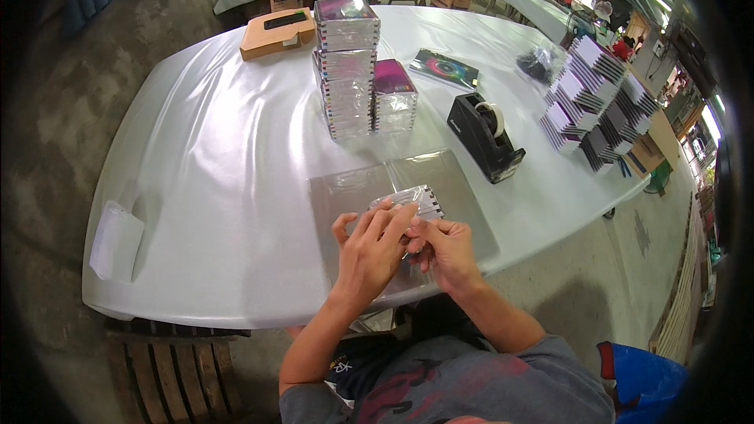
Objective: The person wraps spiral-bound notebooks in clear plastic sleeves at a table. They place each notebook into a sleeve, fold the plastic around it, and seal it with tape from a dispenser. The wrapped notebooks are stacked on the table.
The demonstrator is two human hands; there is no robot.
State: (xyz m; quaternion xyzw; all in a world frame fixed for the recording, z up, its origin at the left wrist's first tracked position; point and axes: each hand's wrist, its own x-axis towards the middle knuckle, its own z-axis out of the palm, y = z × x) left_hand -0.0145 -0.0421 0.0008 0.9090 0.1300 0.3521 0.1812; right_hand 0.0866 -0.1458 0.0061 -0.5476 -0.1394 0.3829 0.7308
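Observation:
A small bundle in clear plastic wrap [424,198] lies on a grey rectangular mat [463,180] near the table's front edge. Dark marks run along the bundle's visible side. My left hand [375,245] rests over its near left part, with fingers bent and pressed onto it. At the near right corner my right hand [448,255] is closed in a pinch, thumb against fingers, at what looks like the wrap's edge. Both sets of fingertips almost meet there, and they hide much of the bundle.
Beyond the mat stand tall stacks of wrapped bundles [345,71]. A black tape dispenser [483,137] is right of them, near a flat printed piece [444,68]. Staggered stacks [589,98] fill the right side. A cardboard box [275,34] sits far left; a white packet [116,243] lies near left.

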